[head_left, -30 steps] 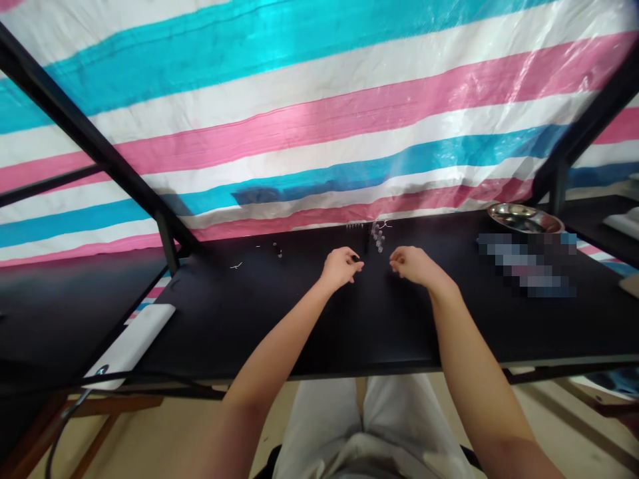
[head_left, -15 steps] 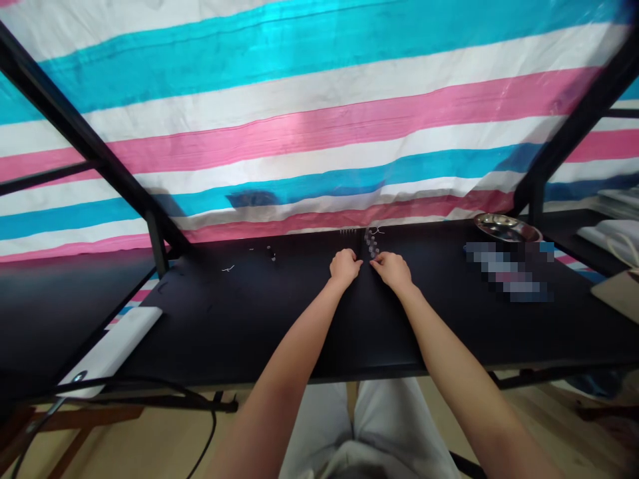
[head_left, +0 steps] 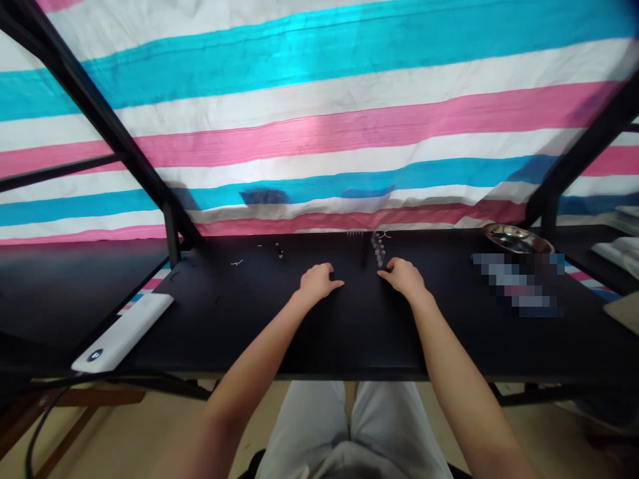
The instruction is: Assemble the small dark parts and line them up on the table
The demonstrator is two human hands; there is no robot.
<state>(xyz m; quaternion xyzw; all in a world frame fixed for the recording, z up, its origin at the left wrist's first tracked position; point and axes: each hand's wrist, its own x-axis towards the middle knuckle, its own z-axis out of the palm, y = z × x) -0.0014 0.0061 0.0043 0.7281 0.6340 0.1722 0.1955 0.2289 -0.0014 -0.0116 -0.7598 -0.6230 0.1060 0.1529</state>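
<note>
Both of my hands rest on a black table (head_left: 259,326) in front of a striped tarp. My left hand (head_left: 318,281) lies with its fingers curled loosely, pointing right, and nothing shows in it. My right hand (head_left: 403,276) reaches toward a cluster of small clear vials (head_left: 378,250) standing near the table's back edge; its fingertips are close to them, bunched together, and whether they hold anything is hidden. A row of tiny dark pieces (head_left: 353,234) sits just behind, by the tarp.
A metal bowl (head_left: 516,237) stands at the back right beside a blurred patch. A white power bank (head_left: 122,331) lies at the table's left edge. Small bits (head_left: 278,251) lie at the back left. Black frame posts (head_left: 172,243) rise on both sides.
My hands, together by the vials half a second ago, have parted: the left has slid left and toward me. The view has shifted slightly.
</note>
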